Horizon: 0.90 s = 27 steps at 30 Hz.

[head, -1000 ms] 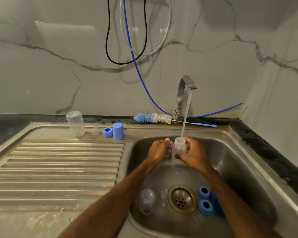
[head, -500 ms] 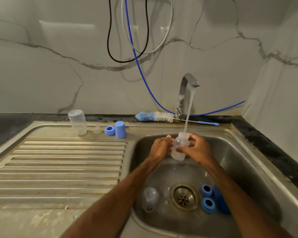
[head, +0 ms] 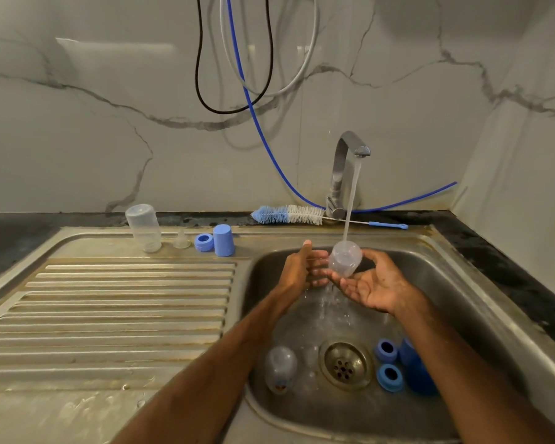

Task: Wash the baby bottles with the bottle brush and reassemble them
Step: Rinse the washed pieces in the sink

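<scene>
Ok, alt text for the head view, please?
The left hand and right hand cradle a clear bottle under the running tap, over the sink basin. A second bottle and blue rings lie by the drain; the brush lies behind the basin.

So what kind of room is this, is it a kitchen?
Most likely a home kitchen, at the washing-up spot. There is a steel sink with a ribbed draining board, a tap running water, and a bottle brush lying at the foot of a marble-look wall.
</scene>
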Motion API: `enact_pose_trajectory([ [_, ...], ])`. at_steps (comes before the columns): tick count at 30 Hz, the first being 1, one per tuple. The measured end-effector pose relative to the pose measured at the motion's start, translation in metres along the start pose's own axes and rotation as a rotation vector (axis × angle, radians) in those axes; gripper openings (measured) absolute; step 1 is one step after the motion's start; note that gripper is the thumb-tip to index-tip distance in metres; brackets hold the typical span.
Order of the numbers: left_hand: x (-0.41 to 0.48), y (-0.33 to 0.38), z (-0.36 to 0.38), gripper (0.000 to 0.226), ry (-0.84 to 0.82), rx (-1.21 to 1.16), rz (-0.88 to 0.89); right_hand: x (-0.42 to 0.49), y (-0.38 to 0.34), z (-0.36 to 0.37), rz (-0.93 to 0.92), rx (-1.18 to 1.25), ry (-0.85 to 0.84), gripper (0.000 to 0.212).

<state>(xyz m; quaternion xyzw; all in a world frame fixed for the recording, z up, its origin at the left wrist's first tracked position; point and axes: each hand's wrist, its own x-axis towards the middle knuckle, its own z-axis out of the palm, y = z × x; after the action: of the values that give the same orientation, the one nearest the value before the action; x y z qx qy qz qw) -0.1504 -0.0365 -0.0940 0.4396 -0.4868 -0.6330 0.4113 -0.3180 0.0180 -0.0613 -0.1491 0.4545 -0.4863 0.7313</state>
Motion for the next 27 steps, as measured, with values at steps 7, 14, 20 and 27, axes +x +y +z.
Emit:
enact_pose_trajectory([
  [7,0.005,-0.009,-0.006,0.037,0.132,0.132,0.047,0.016,0.019,-0.001,-0.467,-1.148,0.327,0.056],
  [14,0.006,-0.011,-0.006,0.029,0.12,0.14,0.064,0.021,0.02,0.009,-0.663,-1.215,0.395,0.069],
  [20,0.005,-0.013,-0.007,0.027,0.08,0.159,0.113,0.019,0.018,0.009,-0.749,-1.182,0.407,0.078],
  [27,0.002,-0.013,-0.007,0.026,0.067,0.145,0.117,0.016,0.019,0.01,-0.739,-1.193,0.412,0.077],
])
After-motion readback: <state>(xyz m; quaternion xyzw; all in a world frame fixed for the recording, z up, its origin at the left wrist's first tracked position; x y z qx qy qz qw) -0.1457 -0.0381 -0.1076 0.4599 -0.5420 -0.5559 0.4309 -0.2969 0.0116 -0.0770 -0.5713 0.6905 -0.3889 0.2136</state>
